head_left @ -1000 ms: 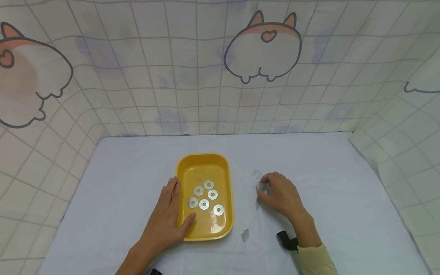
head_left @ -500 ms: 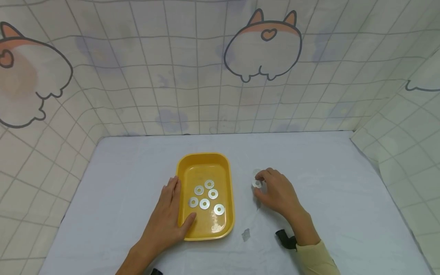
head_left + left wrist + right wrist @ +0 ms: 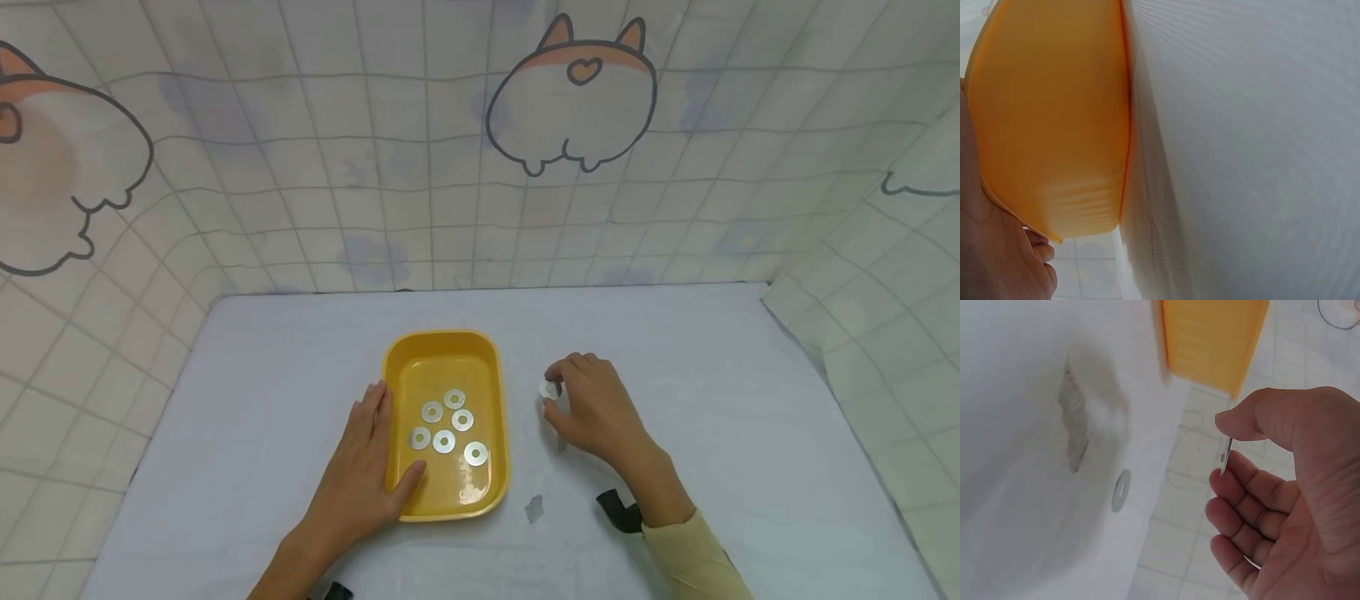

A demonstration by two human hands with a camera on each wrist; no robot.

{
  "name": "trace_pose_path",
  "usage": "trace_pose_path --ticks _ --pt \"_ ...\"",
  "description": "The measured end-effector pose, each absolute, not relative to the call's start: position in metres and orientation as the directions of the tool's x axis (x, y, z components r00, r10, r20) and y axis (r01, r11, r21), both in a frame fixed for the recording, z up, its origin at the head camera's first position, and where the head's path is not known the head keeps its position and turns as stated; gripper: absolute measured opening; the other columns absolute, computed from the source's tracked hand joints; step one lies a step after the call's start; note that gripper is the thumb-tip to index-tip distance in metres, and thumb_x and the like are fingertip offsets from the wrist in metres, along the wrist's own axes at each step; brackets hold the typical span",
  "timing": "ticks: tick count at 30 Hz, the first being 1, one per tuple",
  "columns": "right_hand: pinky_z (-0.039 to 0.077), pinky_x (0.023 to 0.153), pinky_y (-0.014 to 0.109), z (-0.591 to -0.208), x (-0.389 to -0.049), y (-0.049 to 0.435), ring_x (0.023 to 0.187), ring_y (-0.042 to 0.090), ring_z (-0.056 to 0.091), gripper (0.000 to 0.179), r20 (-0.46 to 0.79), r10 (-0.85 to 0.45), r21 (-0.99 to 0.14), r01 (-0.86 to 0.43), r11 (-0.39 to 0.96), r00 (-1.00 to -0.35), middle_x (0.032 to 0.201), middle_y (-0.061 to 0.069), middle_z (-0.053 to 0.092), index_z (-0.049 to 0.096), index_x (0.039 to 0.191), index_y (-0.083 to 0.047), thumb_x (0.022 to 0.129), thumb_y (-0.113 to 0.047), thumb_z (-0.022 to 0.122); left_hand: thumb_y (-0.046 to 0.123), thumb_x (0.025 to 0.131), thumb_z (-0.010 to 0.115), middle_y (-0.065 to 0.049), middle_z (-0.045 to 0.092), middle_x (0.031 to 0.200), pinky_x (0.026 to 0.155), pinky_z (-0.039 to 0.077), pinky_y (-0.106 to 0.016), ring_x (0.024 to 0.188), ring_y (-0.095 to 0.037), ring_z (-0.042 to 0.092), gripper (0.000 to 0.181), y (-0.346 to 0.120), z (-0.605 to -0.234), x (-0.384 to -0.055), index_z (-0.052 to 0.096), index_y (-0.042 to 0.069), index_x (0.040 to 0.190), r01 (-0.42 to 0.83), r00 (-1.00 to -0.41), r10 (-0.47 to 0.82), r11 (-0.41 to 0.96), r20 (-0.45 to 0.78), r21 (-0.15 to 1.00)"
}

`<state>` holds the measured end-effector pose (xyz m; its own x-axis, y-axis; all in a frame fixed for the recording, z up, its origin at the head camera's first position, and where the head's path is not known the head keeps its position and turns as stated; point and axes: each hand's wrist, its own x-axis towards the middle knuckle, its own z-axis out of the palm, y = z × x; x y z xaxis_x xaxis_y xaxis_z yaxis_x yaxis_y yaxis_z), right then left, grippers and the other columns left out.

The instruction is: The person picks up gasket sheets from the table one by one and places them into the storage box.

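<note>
My right hand (image 3: pixel 596 408) is raised over the table to the right of the tray, pinching a flat metal washer (image 3: pixel 550 389) between thumb and index finger. In the right wrist view that held washer (image 3: pixel 1227 455) shows nearly edge-on, and a thin bright edge glints near the little finger. Another washer (image 3: pixel 1121 490) lies on the cloth below, covered by the hand in the head view. Fingers straight, my left hand (image 3: pixel 360 467) rests along the left rim of the yellow tray (image 3: pixel 491 367), its thumb reaching over the near-left edge. Several washers (image 3: pixel 444 442) lie flat inside.
A white cloth (image 3: pixel 675 333) covers the table. Small grey patches (image 3: pixel 534 508) mark it right of the tray. Patterned curtain walls (image 3: pixel 405 208) stand behind and at both sides. A black wrist-worn piece (image 3: pixel 619 510) sits by the right wrist.
My right hand has moved left and away from me toward the tray, bringing the pinched washer with it. The left hand stays on the tray, and the washers inside lie as before.
</note>
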<state>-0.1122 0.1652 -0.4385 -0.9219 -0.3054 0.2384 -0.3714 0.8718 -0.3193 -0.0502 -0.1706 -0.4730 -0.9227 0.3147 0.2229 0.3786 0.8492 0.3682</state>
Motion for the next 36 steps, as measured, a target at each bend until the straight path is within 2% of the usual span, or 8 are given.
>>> trace_pose_path --ticks 5,9,23,36 --pt "0.056 0.102 0.045 -0.429 -0.111 0.158 0.097 0.024 0.061 0.028 0.187 -0.295 -0.323 -0.342 0.882 -0.937 0.098 0.005 0.071 0.074 0.111 -0.007 0.088 -0.021 0.080 0.048 0.096 0.067 -0.023 0.018 0.176 0.133 -0.013 -0.019 0.163 -0.041 0.022 0.102 -0.171 -0.472 -0.050 0.017 -0.007 0.166 0.384 -0.921 0.321 0.845 0.220 0.372" --pt "0.055 0.104 0.046 -0.424 -0.113 0.153 0.097 0.024 0.062 0.028 0.187 -0.309 -0.327 -0.356 0.875 -0.933 0.099 0.004 0.071 0.073 0.112 -0.007 0.088 -0.021 0.080 0.047 0.096 0.067 -0.022 0.018 0.176 0.133 -0.013 -0.020 0.164 -0.040 0.021 0.102 -0.173 -0.470 -0.051 0.017 -0.007 0.166 0.386 -0.920 0.324 0.848 0.221 0.363" --pt "0.054 0.100 0.043 -0.415 -0.125 0.137 0.097 0.021 0.060 0.029 0.186 -0.381 -0.333 -0.423 0.843 -0.906 0.103 0.002 0.071 0.073 0.115 -0.009 0.090 -0.021 0.078 0.046 0.096 0.067 -0.022 0.019 0.175 0.133 -0.012 -0.020 0.164 -0.040 0.021 0.100 -0.174 -0.468 -0.051 0.019 -0.009 0.165 0.393 -0.915 0.323 0.847 0.241 0.358" --pt "0.053 0.102 0.042 -0.412 -0.137 0.115 0.097 0.021 0.060 0.029 0.178 -0.429 -0.360 -0.464 0.809 -0.886 0.100 0.001 0.070 0.072 0.114 -0.008 0.089 -0.022 0.076 0.050 0.097 0.066 -0.021 0.016 0.177 0.132 -0.014 -0.018 0.165 -0.038 0.017 0.102 -0.173 -0.469 -0.049 0.015 -0.006 0.167 0.358 -0.933 0.311 0.849 0.181 0.389"
